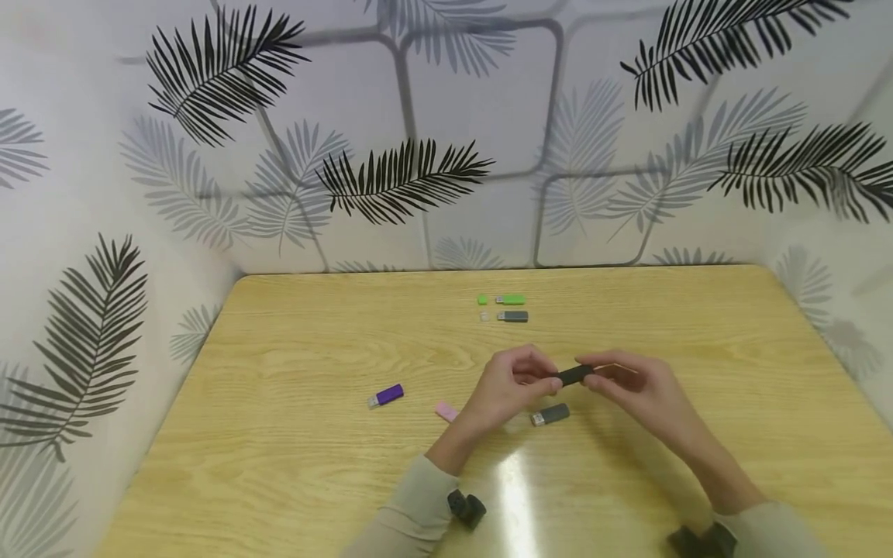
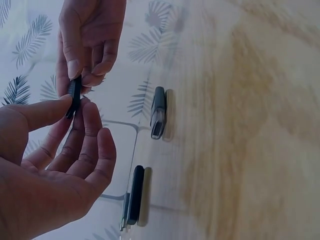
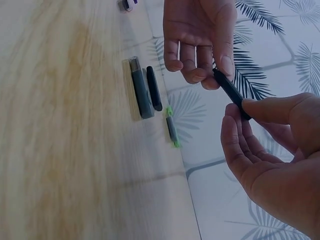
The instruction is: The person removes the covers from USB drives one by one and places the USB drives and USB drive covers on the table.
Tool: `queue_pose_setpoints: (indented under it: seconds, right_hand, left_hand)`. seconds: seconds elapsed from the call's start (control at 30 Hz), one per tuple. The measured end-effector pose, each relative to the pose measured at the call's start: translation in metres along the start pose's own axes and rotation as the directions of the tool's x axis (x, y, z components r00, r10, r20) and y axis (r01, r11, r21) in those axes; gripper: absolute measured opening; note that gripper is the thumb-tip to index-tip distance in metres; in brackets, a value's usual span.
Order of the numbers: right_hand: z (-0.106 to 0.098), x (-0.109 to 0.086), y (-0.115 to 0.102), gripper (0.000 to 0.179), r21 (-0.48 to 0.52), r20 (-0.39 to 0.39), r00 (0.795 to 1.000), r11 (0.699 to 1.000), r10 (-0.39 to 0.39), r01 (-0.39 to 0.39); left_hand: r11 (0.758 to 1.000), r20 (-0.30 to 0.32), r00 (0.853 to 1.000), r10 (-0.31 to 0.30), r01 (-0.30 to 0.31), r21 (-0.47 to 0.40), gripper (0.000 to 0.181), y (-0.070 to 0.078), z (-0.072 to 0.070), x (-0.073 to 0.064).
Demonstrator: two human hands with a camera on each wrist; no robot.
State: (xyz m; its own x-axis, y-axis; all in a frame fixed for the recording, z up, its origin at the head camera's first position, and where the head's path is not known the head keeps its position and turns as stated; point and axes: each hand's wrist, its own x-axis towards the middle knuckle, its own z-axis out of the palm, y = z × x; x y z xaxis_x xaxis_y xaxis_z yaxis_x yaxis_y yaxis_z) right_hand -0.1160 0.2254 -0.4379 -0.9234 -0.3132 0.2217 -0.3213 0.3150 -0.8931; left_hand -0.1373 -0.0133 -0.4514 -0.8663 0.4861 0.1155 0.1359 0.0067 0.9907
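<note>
Pinching opposite ends of a slim black stick (image 1: 575,375), the left hand (image 1: 512,385) and the right hand (image 1: 643,386) hold it between thumb and fingers, raised off the surface (image 1: 293,341).

Only the head view gives the whole spread: a purple USB stick (image 1: 388,395) well to the left, a pink piece (image 1: 446,411) partly covered by the left wrist, and a grey USB stick (image 1: 551,415) just below the hands. Towards the back edge, a green USB stick (image 1: 512,300) lies beside a green cap (image 1: 482,299), with a smaller grey stick (image 1: 515,316) and a clear cap (image 1: 484,316) in front.

The left wrist view adds the thumb pressed along the black stick and another dark stick (image 2: 135,195) lying on the surface, which cannot be picked out in the head view.

The surface is yellowish wood grain with a bright streak of glare near the front. Behind it, the pale wall (image 1: 481,108) carries black and grey leaves over grey rounded outlines.
</note>
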Motion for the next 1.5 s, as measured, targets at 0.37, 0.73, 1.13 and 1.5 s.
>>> queue_pose_setpoints:
  seconds: [0.37, 0.73, 1.13, 1.5]
  right_hand:
    - [0.013, 0.022, -0.01, 0.027, -0.008, -0.048, 0.999, 1.0, -0.004, 0.004]
    - [0.031, 0.04, -0.014, 0.023, 0.106, -0.069, 0.998, 0.994, -0.006, 0.013]
    - [0.04, 0.051, -0.021, 0.021, 0.1, -0.041, 0.999, 0.994, 0.036, -0.031]
    - [0.05, 0.051, -0.021, 0.02, 0.135, 0.043, 0.998, 0.99, 0.044, -0.049]
  left_hand:
    - [1.0, -0.069, 0.997, -0.016, 0.016, -0.001, 0.011, 0.008, -0.015, -0.002]
    - [0.999, -0.096, 0.995, -0.029, 0.031, 0.023, 0.015, 0.009, -0.024, -0.008]
    - [0.998, -0.154, 0.988, -0.012, 0.021, 0.061, 0.014, 0.011, -0.032, -0.01]
    - [0.998, -0.151, 0.988, -0.023, 0.03, 0.046, 0.016, 0.011, -0.043, -0.018]
